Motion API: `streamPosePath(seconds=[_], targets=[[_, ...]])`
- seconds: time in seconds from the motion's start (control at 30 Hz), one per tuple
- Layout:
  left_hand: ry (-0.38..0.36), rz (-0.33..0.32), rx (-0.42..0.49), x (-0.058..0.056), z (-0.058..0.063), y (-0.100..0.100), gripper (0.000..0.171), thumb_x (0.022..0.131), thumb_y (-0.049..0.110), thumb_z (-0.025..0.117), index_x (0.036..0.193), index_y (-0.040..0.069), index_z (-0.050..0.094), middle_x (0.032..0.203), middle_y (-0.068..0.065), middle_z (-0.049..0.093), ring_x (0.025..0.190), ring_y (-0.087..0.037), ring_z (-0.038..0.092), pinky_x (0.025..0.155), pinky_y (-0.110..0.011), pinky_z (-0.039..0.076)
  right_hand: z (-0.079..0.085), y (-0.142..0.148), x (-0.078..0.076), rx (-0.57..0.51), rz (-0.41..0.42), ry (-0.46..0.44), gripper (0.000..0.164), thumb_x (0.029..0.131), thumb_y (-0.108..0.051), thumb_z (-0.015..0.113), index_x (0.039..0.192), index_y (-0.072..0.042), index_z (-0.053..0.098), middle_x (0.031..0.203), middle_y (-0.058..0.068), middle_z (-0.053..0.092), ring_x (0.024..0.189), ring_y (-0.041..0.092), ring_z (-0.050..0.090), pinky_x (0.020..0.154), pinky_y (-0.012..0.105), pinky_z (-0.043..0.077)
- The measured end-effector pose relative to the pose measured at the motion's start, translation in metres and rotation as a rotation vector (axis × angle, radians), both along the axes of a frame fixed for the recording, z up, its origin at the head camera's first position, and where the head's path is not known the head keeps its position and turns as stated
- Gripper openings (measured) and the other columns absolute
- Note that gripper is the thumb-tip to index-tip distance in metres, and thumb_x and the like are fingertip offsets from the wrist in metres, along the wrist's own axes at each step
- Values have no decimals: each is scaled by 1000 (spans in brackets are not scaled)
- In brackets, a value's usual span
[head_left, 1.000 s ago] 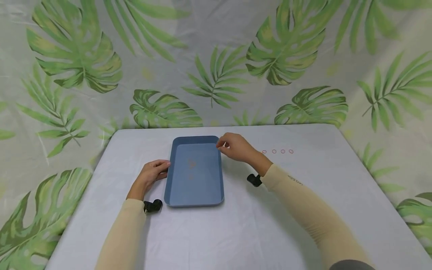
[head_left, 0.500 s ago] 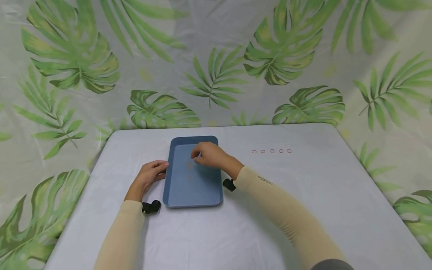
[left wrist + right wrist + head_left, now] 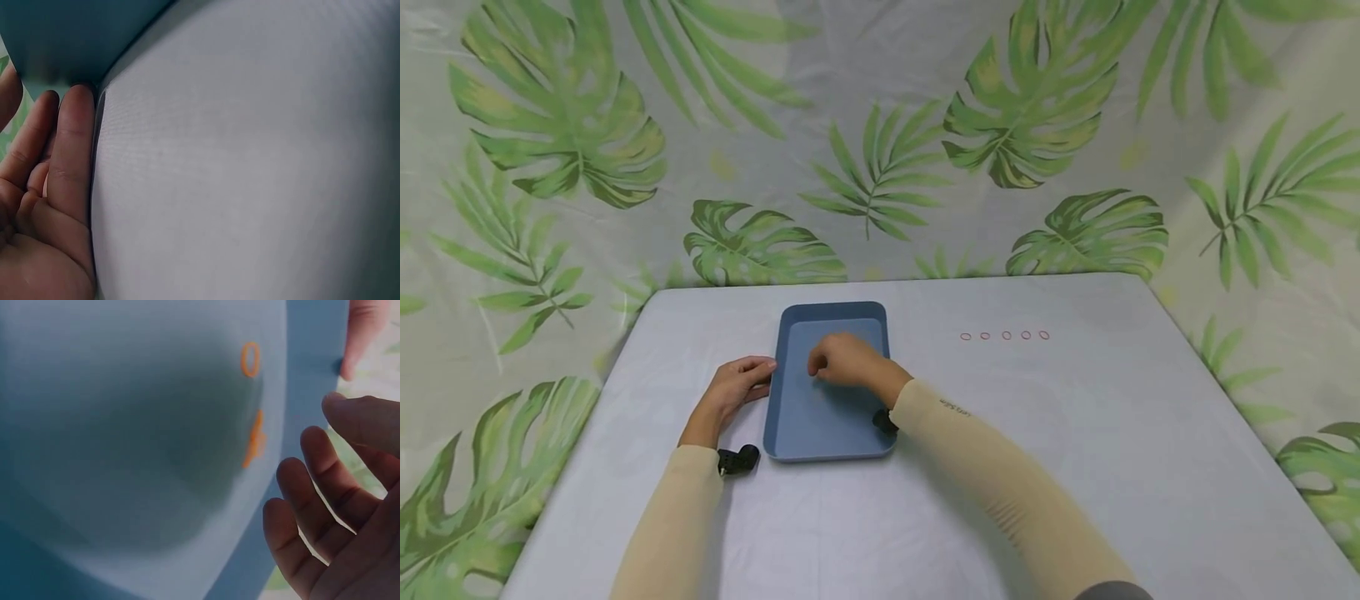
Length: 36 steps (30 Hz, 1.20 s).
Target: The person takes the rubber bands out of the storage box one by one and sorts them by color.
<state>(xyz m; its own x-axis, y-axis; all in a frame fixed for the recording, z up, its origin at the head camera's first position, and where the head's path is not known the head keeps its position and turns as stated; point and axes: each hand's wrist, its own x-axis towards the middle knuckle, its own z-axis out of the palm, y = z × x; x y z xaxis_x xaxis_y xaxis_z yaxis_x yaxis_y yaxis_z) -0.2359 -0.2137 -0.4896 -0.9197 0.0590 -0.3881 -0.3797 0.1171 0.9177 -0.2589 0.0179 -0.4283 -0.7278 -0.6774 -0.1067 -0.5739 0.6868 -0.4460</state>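
In the head view, a blue tray lies on the white table. My left hand is at its left side. Straight fingers touch the tray's outer wall in the left wrist view. Over the middle of the tray hovers my right hand, with loosely bent fingers and nothing seen between them. The right wrist view shows a small orange rubber band on the tray floor. Close to it is an orange clump, seemingly more bands overlapping. From the head view, my right hand mostly hides them.
Several small red rubber bands form a row on the table, right of the tray. A leaf-patterned cloth hangs behind the table's far edge. Both wrists carry small black cameras.
From the tray's upper right edge, my right hand has moved left and nearer, over the tray's middle. The row of bands is now fully uncovered. My left hand stays at the tray.
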Motion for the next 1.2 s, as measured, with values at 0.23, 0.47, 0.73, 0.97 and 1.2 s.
streamPosePath(seconds=[0.23,0.47,0.73,0.97,1.2], targets=[[2,1,-14,-2,0,0,48,96,27,67,134,-1,57,105,7,65,95,0,62,84,-18,59,-11,-1,1,-6,-22,-32,13,92,-9,65,91,-14,77,94,0,75,87,13,65,81,26,55],[12,3,-2,-2,-1,1,45,95,27,68,130,-1,59,102,8,65,94,0,62,83,-18,59,-24,-4,3,8,-63,-51,8,91,-12,70,92,-15,77,95,0,75,86,12,64,79,26,54],[29,-5,7,-1,-1,1,45,96,26,68,129,-3,59,99,9,65,93,0,62,83,-18,59,-24,-6,8,59,-79,-4,6,88,-11,72,88,-14,77,90,1,74,78,13,60,70,25,50],[20,9,10,0,-3,0,45,96,24,67,131,-3,58,99,8,65,92,0,63,83,-19,60,-28,-7,8,65,-92,-18,6,89,-14,72,87,-16,77,89,-1,74,76,11,58,68,22,49],[14,19,9,-1,-2,0,43,96,23,67,130,-3,59,98,8,66,91,0,64,82,-19,60,-28,-7,7,42,-74,-17,10,93,-17,68,89,-15,77,90,-1,74,75,10,57,67,21,48]])
